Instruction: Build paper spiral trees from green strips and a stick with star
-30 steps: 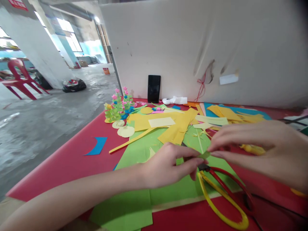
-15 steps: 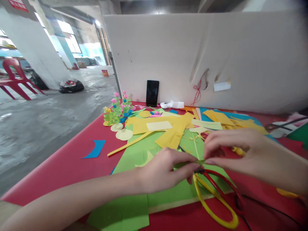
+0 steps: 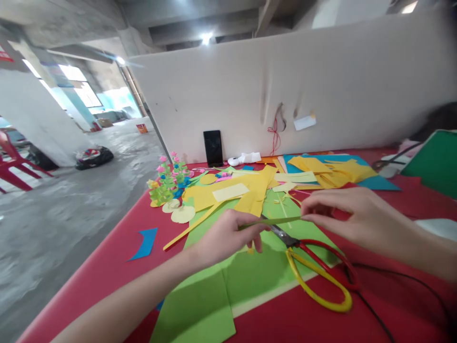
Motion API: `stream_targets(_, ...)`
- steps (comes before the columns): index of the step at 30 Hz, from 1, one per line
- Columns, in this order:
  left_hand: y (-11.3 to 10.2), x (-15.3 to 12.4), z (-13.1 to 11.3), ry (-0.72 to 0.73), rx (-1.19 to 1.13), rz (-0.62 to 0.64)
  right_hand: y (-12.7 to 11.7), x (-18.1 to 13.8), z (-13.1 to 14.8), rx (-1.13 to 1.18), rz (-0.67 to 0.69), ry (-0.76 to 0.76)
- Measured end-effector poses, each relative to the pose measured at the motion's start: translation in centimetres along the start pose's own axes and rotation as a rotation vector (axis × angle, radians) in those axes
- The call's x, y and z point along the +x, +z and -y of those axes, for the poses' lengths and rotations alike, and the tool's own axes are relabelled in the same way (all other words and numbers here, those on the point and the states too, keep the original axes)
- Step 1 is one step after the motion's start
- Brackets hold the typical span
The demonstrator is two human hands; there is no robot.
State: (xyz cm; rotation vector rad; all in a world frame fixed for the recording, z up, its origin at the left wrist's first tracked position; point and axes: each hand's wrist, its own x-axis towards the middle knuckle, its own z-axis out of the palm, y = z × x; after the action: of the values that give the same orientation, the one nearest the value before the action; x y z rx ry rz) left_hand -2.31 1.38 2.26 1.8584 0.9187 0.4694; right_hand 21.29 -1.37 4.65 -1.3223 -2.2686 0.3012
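A thin green paper strip is stretched level between both hands above the table. My left hand pinches its left end with closed fingers. My right hand pinches the right end between thumb and forefinger. Just below the strip lie scissors with one red and one yellow handle loop, resting on a large green paper sheet that covers the red table.
Yellow sheets, blue paper and small scraps pile up behind the hands. Small paper trees stand at the left. A black phone leans on the white partition. A blue scrap lies left. A black cable runs at right.
The hands have drawn apart, so the folded green piece now stretches out as a long strip. The view has shifted, showing more of the table's right side.
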Motion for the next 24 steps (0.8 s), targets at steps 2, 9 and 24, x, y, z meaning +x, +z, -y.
stream_targets(2,-0.5,-0.2,0.4,-0.027,-0.019,0.013,0.0,-1.0,-0.1,0.003,-0.039,0.037)
stream_targets(9,-2.6,-1.8,2.1,-0.102,0.109,-0.049,0.5,-3.8,-1.4,0.013,-0.224,0.154)
stream_targets(24,-4.3,-4.7,5.0,-0.053,0.227,-0.147,1.8,-7.2,-8.0,-0.093,-0.306,0.253)
